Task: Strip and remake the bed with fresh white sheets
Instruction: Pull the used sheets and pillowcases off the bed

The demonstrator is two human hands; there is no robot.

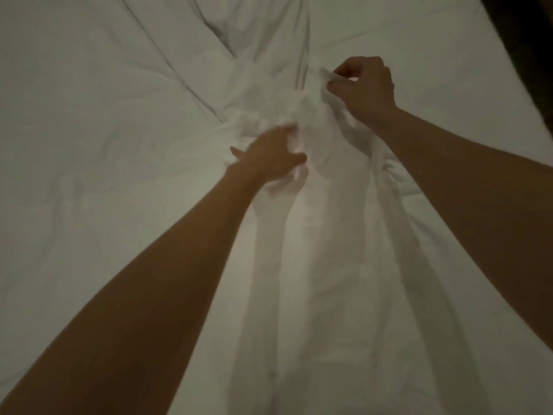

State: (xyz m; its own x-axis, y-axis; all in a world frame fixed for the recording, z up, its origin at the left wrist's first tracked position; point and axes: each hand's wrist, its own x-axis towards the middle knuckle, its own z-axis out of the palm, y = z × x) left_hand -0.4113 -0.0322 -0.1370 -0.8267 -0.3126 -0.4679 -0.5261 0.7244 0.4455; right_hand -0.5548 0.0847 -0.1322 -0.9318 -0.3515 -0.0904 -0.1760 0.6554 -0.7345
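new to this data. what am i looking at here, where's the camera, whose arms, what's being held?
There is one picture and no robot. The camera is worn on a person's head and looks forward and down, so the two bare arms reaching in from the bottom are the wearer's own. The surface is a bed covered in a rumpled white sheet, with a dark strip of room at the upper right. A bunched ridge of white fabric runs up the middle. The right hand pinches a raised corner of it. The left hand is on the gathered folds; motion blur hides whether it grips them.
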